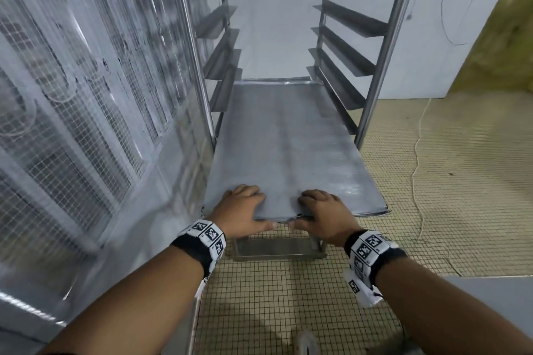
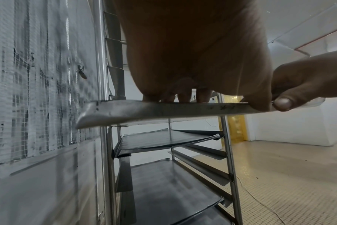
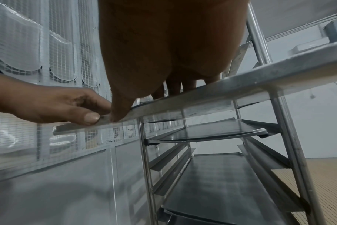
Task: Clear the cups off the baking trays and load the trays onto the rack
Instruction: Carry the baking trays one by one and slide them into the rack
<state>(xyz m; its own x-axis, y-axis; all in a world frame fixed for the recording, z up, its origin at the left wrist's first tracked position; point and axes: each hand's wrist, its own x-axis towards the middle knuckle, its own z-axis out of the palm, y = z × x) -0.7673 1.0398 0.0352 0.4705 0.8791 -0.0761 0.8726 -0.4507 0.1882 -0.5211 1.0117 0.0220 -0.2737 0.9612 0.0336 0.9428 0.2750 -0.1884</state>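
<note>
A bare grey baking tray (image 1: 285, 147) lies partway into the steel rack (image 1: 377, 72), its near end sticking out toward me. My left hand (image 1: 245, 210) grips the tray's near edge, fingers on top and thumb against the rim. My right hand (image 1: 320, 212) grips the same edge just to the right, thumb at the rim. In the left wrist view the tray's edge (image 2: 164, 111) runs under my left hand (image 2: 192, 97), with the right hand's thumb (image 2: 283, 103) beside it. Lower rack levels hold other trays (image 3: 212, 130). No cups are in view.
A wire-mesh partition (image 1: 72, 95) stands close on the left of the rack. Empty angled runners (image 1: 346, 37) line both rack sides above the tray. The floor (image 1: 432, 181) is small beige tiles, with a thin cord (image 1: 416, 158) trailing on the right. A grey surface's corner (image 1: 496, 291) shows bottom right.
</note>
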